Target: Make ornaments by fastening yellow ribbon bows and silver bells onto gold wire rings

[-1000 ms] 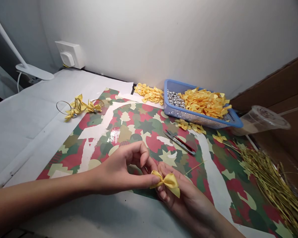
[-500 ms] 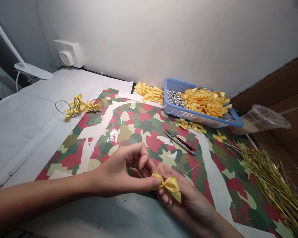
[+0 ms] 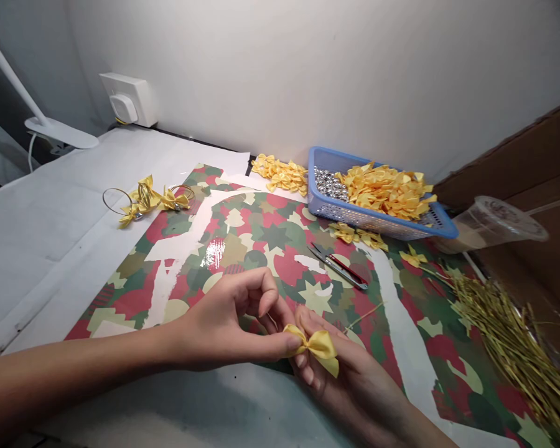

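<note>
I'm watching a single yellow bow (image 3: 323, 346) held up in front of the person, between the two hands; take it as the centre of the dial, with twelve towards the wall. From nine o'clock the left hand (image 3: 242, 314) comes in, its grip clamped on the bow, thumb pressed over the knot. From four o'clock the right hand (image 3: 340, 361) curls its fingers close behind the bow; I can't tell whether that grip is clamped on it.

Below the hands, a torn, patterned sheet (image 3: 275, 238) covers part of the white-papered bench (image 3: 168, 398). Thread snips (image 3: 340, 267) lie on it at one o'clock. Beyond them, also at one, a blue basket (image 3: 401, 231) holds silver beads (image 3: 330, 185) and heaped bows (image 3: 385, 190), and just before twelve a loose pile of bows (image 3: 280, 174) sits by the wall. A bundle of stems (image 3: 508, 348) spreads at three, and a clear plastic cup (image 3: 499, 223) leans at two. At ten lie rings with bows (image 3: 149, 198); farther out that way stands a white lamp (image 3: 60, 132).
</note>
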Action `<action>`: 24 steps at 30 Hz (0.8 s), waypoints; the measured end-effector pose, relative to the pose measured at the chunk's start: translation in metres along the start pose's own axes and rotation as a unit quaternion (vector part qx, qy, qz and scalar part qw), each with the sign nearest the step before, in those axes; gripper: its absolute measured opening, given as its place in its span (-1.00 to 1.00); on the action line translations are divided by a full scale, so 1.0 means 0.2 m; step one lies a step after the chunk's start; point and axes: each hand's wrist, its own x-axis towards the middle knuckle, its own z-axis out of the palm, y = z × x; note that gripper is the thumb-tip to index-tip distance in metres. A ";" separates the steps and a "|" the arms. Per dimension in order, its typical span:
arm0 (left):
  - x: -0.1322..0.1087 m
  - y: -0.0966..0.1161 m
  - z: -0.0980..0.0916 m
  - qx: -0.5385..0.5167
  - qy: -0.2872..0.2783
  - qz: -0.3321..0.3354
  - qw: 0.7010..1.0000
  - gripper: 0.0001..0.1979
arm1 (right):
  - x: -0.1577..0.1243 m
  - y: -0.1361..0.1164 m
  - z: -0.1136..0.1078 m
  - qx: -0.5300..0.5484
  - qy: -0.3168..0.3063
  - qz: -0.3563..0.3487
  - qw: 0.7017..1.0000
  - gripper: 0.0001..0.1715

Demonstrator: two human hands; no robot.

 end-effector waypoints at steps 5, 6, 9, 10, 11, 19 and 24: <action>-0.01 0.00 0.00 -0.003 0.000 -0.006 1.000 -0.61 | 0.00 -0.01 0.01 -0.022 -0.003 0.023 0.999 -0.61; -0.01 0.00 0.00 -0.004 0.000 -0.008 1.000 -0.61 | 0.00 -0.01 0.01 -0.026 -0.004 0.023 0.999 -0.61; -0.01 0.00 0.00 -0.006 -0.002 -0.009 1.000 -0.61 | 0.01 -0.01 0.00 -0.038 -0.011 0.015 0.999 -0.61; 0.00 0.00 0.00 -0.007 -0.003 -0.009 1.000 -0.62 | 0.01 0.00 0.00 -0.042 -0.012 0.013 0.999 -0.62; 0.00 0.00 0.00 -0.007 -0.003 -0.010 1.000 -0.62 | 0.01 0.00 0.00 -0.045 -0.014 0.013 0.999 -0.62; -0.01 0.00 0.00 0.008 0.001 -0.005 1.000 -0.61 | 0.00 0.01 -0.01 -0.049 -0.012 0.004 0.999 -0.63; -0.01 -0.01 0.01 0.020 0.004 0.004 1.000 -0.61 | -0.01 0.00 0.01 -0.040 0.011 0.012 0.999 -0.54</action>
